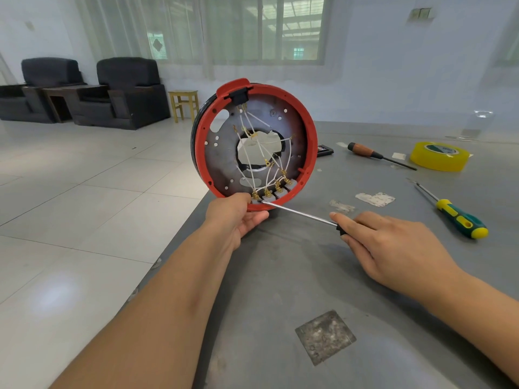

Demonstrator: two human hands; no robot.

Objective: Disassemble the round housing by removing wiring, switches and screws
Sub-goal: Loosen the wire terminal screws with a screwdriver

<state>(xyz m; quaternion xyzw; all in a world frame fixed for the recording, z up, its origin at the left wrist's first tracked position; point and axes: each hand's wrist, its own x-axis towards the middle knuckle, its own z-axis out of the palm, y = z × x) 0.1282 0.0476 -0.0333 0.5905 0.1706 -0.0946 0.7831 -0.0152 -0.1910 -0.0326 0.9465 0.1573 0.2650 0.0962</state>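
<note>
The round housing has a red rim and a grey metal plate inside, and stands on edge at the table's left edge. White wires with brass terminals cross its open middle and run down to a row of white switches at the bottom. My left hand grips the lower rim, thumb inside by the switches. My right hand holds a thin screwdriver by its black handle, index finger along the shaft. Its tip touches the leftmost switch.
On the grey table lie a wood-handled screwdriver, a roll of yellow tape, a green-and-yellow screwdriver and a small black object behind the housing. Two dark armchairs and a stool stand far left on the tiled floor.
</note>
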